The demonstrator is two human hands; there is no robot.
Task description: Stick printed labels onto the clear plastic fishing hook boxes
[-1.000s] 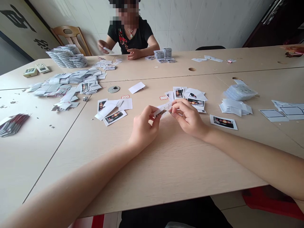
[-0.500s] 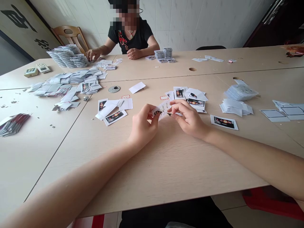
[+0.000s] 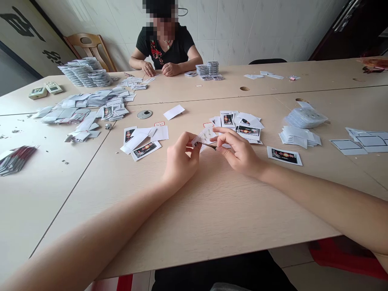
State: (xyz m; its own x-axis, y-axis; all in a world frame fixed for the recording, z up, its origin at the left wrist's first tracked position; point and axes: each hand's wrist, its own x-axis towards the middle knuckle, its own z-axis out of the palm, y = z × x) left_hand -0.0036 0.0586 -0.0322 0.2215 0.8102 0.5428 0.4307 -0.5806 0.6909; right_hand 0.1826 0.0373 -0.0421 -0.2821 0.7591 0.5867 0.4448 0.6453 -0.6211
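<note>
My left hand (image 3: 182, 155) and my right hand (image 3: 238, 149) meet above the table, pinching a small white paper packet (image 3: 206, 136) between their fingertips. A thin dark strip (image 3: 209, 145) runs from the packet toward my right thumb. Fingers hide part of the packet. Loose white sheets and black-printed cards form a pile (image 3: 239, 127) just beyond my right hand. A printed card (image 3: 284, 155) lies to its right, and another (image 3: 142, 150) lies to the left of my left hand.
Across the table, a co-worker in a black top (image 3: 166, 46) rests both hands near stacked packets (image 3: 207, 69). A large heap of white packets (image 3: 81, 109) covers the left side, with several stacks (image 3: 86, 72) behind it. Two small electronic devices (image 3: 45, 89) sit at the far left.
The co-worker's hand has moved from the stacks at the left back to the table edge in front of them. My hands and the packet have shifted slightly left, and more of the dark strip shows.
</note>
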